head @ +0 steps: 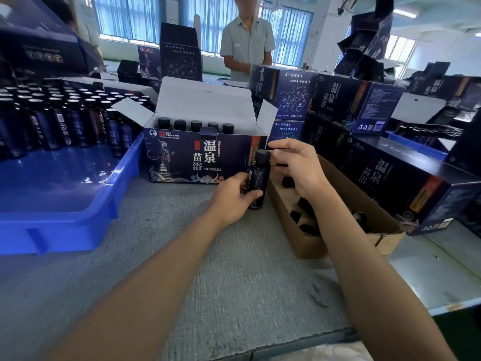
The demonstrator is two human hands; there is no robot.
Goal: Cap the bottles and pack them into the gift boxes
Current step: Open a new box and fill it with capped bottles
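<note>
Near the middle of the desk, just in front of the open gift box (197,157): the left hand (231,195) wraps its grip round the body of a dark bottle (257,178), held upright with its base on or just above the desk. I judge this is to steady the neck for capping. A black cap (262,155) sits on top. The right hand (296,165) hovers at it, fingertips (272,145) curled at the cap's edge. Whether that grip pinches the cap or merely touches it, cannot tell. Likely step: seating the cap, with packing to come.

The gift box flaps stand open, with a row of capped bottles (195,125) along its rear wall. The box is close by, so the transfer is short. A cardboard carton (309,246) of loose caps (287,182) lies toward the right edge, under the right arm's reach. A blue tray (65,204) at the left edge holds waiting bottles (52,121), pale-topped, without black caps. Closed gift boxes (390,178) pile up at the far right. Another person (247,45) stands at the far edge.
</note>
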